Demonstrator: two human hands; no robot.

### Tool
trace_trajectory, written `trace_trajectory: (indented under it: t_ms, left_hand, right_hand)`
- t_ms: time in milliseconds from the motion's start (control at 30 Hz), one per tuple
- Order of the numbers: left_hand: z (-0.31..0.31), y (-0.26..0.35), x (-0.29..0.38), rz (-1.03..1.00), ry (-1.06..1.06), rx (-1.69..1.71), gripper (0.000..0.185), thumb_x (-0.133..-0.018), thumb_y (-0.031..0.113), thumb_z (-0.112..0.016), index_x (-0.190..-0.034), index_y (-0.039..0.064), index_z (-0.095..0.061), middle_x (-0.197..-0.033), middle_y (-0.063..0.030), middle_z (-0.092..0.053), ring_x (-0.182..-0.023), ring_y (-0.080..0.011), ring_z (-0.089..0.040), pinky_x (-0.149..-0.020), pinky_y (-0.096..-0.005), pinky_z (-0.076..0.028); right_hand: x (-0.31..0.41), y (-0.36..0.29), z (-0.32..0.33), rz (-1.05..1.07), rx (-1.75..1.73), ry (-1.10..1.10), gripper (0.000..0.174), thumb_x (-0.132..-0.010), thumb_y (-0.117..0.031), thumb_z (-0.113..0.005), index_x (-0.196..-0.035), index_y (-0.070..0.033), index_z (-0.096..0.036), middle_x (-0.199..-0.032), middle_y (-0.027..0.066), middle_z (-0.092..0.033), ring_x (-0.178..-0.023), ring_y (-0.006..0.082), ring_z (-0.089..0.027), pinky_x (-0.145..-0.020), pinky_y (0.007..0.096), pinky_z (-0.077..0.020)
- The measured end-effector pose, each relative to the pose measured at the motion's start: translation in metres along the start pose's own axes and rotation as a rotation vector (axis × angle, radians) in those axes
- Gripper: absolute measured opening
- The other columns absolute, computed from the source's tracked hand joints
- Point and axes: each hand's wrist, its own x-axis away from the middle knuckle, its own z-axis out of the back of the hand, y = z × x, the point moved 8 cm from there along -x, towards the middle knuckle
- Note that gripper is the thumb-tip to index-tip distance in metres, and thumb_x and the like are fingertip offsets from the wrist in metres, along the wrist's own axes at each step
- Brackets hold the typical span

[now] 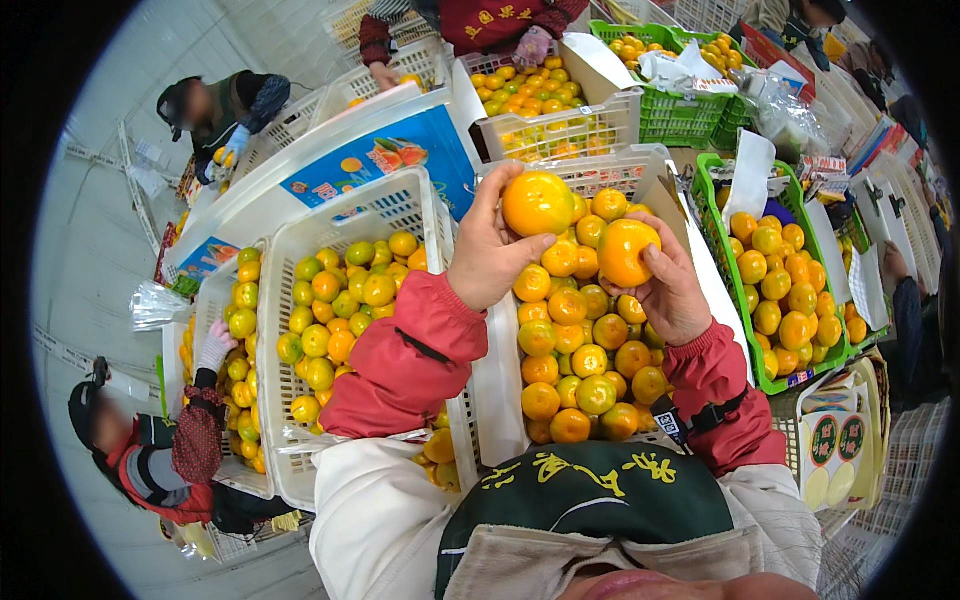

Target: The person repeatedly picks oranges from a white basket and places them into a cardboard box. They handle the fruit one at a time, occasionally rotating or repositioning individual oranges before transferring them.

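My left hand [491,244] grips a large yellow-orange mandarin [537,202], thumb beneath it and fingers behind. A second, more orange mandarin [624,251] is in my right hand [675,289], with the thumb pressed on its side. Both fruits are held up close to each other, slightly apart, above a white plastic crate [651,159] full of orange and yellow mandarins [595,394]. My forearms, in red sleeve covers, reach over the crates.
Left of me stands another white crate [281,450] of greener mandarins [346,304]. A green crate [709,176] of mandarins is at the right, beside a stack of round stickers [836,442]. Co-workers handle fruit at the far side and left. A blue printed carton [375,161] lies beyond.
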Motion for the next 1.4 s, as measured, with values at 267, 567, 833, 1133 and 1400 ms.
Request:
trace_trajectory:
  t_ms: [267,567,833,1133,1400]
  left_hand:
    - [-0.027,0.004,0.015,-0.119,-0.187,-0.503,0.069,-0.067,0.008,-0.082,-0.128,0.001,-0.049,-0.117,-0.0152,-0.059,-0.109,-0.0294,-0.06,-0.092,-0.0373,-0.049]
    - [-0.071,-0.004,0.03,-0.058,-0.88,-0.547,0.059,-0.082,0.038,-0.071,-0.126,0.001,-0.055,-0.124,-0.0186,-0.054,-0.116,-0.036,-0.049,-0.102,-0.0423,-0.037]
    - [-0.091,-0.005,0.017,-0.078,-0.549,-0.554,0.049,-0.085,0.029,-0.066,-0.125,0.003,-0.057,-0.138,-0.0205,-0.046,-0.123,-0.0342,-0.049,-0.099,-0.0396,-0.041]
    - [0.056,0.058,0.084,0.17,-0.155,-0.635,0.05,-0.091,0.032,-0.06,-0.125,-0.004,-0.055,-0.136,-0.0189,-0.049,-0.112,-0.0261,-0.057,-0.093,-0.0367,-0.046]
    - [0.136,0.089,0.196,0.349,0.155,-0.774,0.045,-0.091,0.02,-0.058,-0.129,-0.004,-0.053,-0.133,-0.014,-0.053,-0.11,-0.0229,-0.058,-0.097,-0.0351,-0.044]
  right_hand:
    - [0.015,0.02,0.004,-0.084,0.007,-0.065,0.056,-0.093,-0.027,-0.059,-0.141,-0.01,-0.037,-0.132,0.008,-0.045,-0.116,0.0223,-0.056,-0.091,0.0428,-0.0541]
    - [0.047,0.064,0.008,-0.233,0.09,-0.255,0.069,-0.083,-0.026,-0.072,-0.14,-0.001,-0.042,-0.135,0.0099,-0.05,-0.126,0.0192,-0.046,-0.107,0.0338,-0.0358]
    - [0.069,0.039,0.021,-0.178,-0.278,-0.182,0.072,-0.081,-0.044,-0.069,-0.135,-0.003,-0.043,-0.11,0.0152,-0.062,-0.089,0.0239,-0.066,-0.077,0.0367,-0.056]
    - [0.099,-0.178,0.217,0.258,0.54,0.503,0.045,-0.089,-0.027,-0.065,-0.126,-0.003,-0.054,-0.107,0.0065,-0.064,-0.092,0.016,-0.063,-0.077,0.0287,-0.0531]
    - [0.075,-0.246,0.446,-0.112,1.33,0.867,0.057,-0.078,-0.034,-0.076,-0.122,-0.001,-0.061,-0.107,0.0116,-0.068,-0.094,0.0207,-0.066,-0.082,0.0319,-0.0517]
